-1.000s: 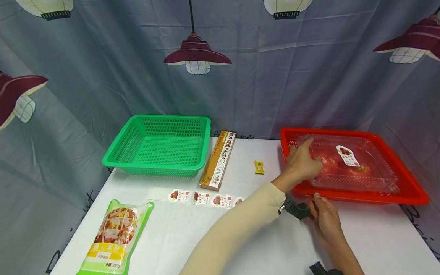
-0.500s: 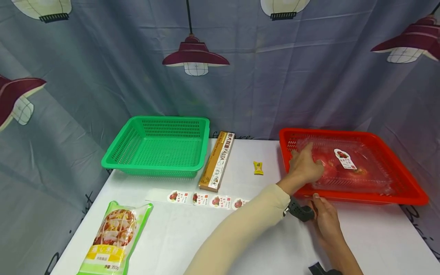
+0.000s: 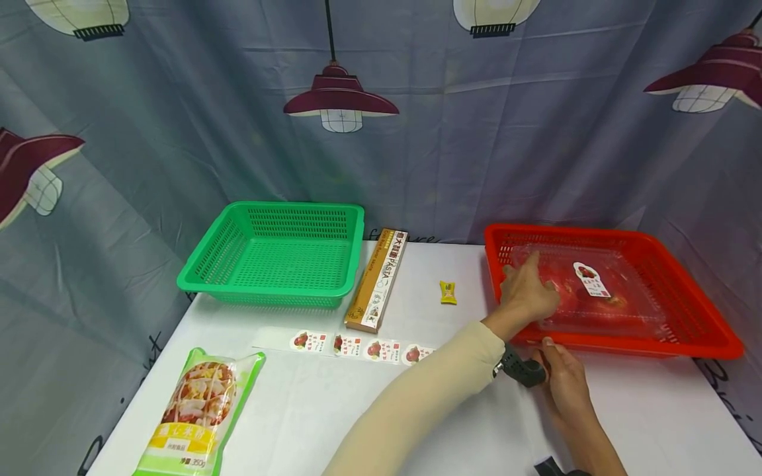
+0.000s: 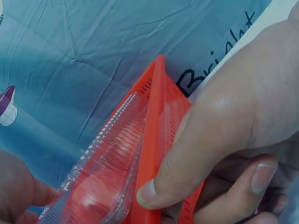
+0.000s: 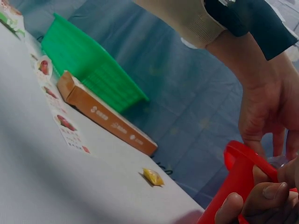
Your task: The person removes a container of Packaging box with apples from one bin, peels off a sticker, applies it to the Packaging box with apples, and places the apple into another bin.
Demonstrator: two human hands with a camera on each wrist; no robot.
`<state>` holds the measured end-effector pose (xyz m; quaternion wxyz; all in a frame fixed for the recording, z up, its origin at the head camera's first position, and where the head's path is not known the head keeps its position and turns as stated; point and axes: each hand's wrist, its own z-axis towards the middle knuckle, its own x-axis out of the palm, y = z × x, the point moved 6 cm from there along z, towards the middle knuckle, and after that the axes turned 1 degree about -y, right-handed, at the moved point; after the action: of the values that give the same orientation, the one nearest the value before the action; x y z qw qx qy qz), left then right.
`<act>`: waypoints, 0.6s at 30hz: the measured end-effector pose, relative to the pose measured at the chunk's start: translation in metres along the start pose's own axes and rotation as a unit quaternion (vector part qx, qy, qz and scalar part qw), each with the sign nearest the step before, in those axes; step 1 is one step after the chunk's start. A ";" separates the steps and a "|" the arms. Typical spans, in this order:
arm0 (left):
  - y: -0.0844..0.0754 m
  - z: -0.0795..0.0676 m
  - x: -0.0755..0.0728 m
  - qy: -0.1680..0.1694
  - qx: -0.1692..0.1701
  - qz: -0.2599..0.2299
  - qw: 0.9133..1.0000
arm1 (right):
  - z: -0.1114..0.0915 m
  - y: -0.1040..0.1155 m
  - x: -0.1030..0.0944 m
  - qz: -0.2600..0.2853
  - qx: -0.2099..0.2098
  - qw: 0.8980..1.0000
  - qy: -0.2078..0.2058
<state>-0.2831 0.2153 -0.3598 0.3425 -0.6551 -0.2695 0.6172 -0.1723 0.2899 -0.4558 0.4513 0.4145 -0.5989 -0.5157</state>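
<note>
A clear plastic clamshell box (image 3: 637, 281) with red round fruit inside and a white label (image 3: 591, 279) on its lid lies within the red basket (image 3: 708, 317). My left hand (image 3: 526, 294) grips its left end, index finger stretched forward over the lid; the lower fingers are partly hidden. In the left wrist view those fingers meet the box's ridged edge (image 4: 112, 116). At the basket's near rim, my right hand (image 3: 565, 380) holds on, its thumb (image 4: 149, 193) on top of the rim and fingers curled outside below it.
To the left stand a green basket (image 3: 286, 264) and a long pasta box (image 3: 378, 281). A small yellow packet (image 3: 448, 292) lies near the red basket. A label strip (image 3: 360, 345) and a green food bag (image 3: 199, 410) lie on the white table (image 3: 286, 410).
The clear box has shifted left and come down flatter into the red basket, with the left hand at its end. The right hand has stayed at the near rim.
</note>
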 end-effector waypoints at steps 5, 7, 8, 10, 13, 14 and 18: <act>0.002 0.002 0.002 -0.006 0.006 0.015 1.000 | 0.000 0.000 0.000 0.008 -0.002 1.000 0.001; 0.003 0.002 0.003 -0.006 0.004 0.019 1.000 | -0.001 0.000 -0.001 0.003 -0.001 1.000 0.002; 0.004 0.002 0.004 -0.006 0.002 0.018 1.000 | -0.001 0.000 -0.001 0.002 -0.001 1.000 0.001; 0.005 0.002 0.005 -0.004 0.000 0.018 1.000 | -0.001 0.000 -0.001 -0.004 0.002 1.000 0.001; 0.005 0.002 0.006 -0.006 -0.007 0.018 1.000 | -0.001 0.000 -0.001 -0.006 0.005 1.000 0.000; 0.005 0.003 0.007 -0.005 -0.010 0.019 1.000 | -0.001 0.000 -0.001 -0.005 0.004 1.000 0.001; 0.006 0.003 0.009 0.001 -0.026 0.024 0.999 | -0.001 0.000 0.000 0.002 0.000 1.000 0.004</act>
<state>-0.2856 0.2195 -0.3699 0.3108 -0.6705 -0.2690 0.6177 -0.1717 0.2897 -0.4559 0.4548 0.4153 -0.5976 -0.5133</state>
